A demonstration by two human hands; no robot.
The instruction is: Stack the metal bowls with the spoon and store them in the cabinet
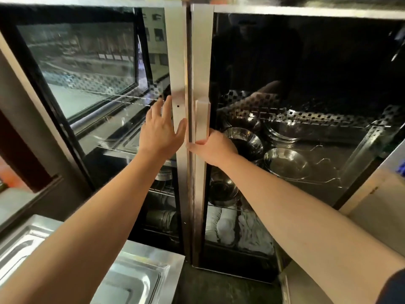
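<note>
A tall steel cabinet with two dark glass doors fills the head view. My right hand (210,147) grips the bottom of the right door's vertical handle (202,119). My left hand (161,130) lies open and flat against the steel frame (178,62) of the left door. Behind the right glass, metal bowls (287,164) sit on a wire shelf, with another ribbed bowl (245,142) just past my right hand. A further metal bowl (222,190) rests one shelf lower. No spoon is visible.
White dishes (225,227) stand on the bottom shelf behind the right door. Metal cups (161,218) lie behind the left door. A shiny steel tray top (135,275) sits at the lower left. A pale appliance (377,207) stands at the right.
</note>
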